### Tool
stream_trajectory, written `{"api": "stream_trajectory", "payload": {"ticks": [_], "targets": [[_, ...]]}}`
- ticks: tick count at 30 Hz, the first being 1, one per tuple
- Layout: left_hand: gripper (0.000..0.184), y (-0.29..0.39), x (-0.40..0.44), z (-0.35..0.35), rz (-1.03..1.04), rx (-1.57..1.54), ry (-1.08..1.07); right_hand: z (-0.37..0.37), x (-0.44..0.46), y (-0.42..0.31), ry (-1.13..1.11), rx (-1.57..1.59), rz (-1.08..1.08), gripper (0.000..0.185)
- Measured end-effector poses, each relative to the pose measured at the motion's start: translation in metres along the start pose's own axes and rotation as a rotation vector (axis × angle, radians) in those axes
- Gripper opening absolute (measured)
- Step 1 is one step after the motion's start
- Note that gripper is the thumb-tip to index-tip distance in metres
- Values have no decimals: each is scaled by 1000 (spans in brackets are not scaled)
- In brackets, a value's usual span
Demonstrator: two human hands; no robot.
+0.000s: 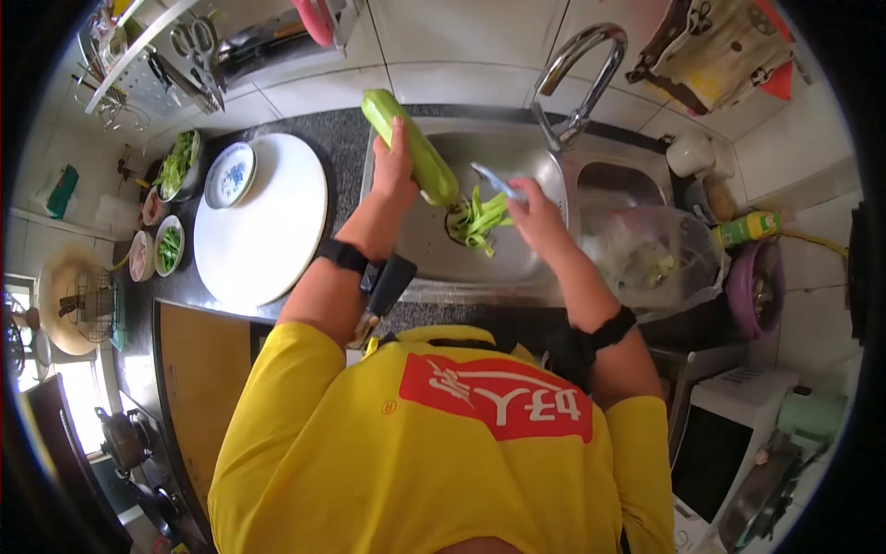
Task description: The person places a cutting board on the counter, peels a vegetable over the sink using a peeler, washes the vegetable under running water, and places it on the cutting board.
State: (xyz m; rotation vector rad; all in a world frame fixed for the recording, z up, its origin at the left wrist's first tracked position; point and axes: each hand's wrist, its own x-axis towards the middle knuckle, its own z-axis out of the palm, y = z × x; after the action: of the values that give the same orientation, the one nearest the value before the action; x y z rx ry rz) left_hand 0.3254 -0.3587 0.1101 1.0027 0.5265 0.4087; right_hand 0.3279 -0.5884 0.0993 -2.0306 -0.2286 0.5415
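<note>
Steadying a Gourd Above the Sink

A person's left hand [395, 171] wraps a long green gourd [428, 166], tilted over the sink [521, 148], apparently so scraps fall inside. The right hand [537, 214], fingers curled around a light-blue peeler [495, 180], sits near the gourd's near end, presumably for short strokes. Green peels [482, 222] show between the hands; left of both lies a round white board [268, 222], likely kept clear of drips.

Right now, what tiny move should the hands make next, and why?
Maybe touch the peeler to the squash and peel a strip: the right hand holds the peeler off it, the left hand grips the squash, and peels lie in the sink.
</note>
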Motion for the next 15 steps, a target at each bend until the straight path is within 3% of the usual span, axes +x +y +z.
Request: {"api": "stream_trajectory", "payload": {"ticks": [2,3,5,9,11,15], "targets": [[58,-7,7,-1,-25,-42,-13,-9,-10,-37,110,-240,-396,23],[58,-9,7,0,-29,-67,-31,-8,-13,-45,109,-241,-393,23],[58,-11,5,2,-36,-91,-49,-5,-16,-56,163,-471,-597,23],[57,-16,3,11,-12,-36,-75,1,-17,-68,230,-538,-672,23],[56,-17,3,12,-15,-23,-62,1,-17,-71,177,-565,-558,25],[57,-23,15,2,40,-31,-72,-3,-32,-49,147,-651,-555,26]]}}
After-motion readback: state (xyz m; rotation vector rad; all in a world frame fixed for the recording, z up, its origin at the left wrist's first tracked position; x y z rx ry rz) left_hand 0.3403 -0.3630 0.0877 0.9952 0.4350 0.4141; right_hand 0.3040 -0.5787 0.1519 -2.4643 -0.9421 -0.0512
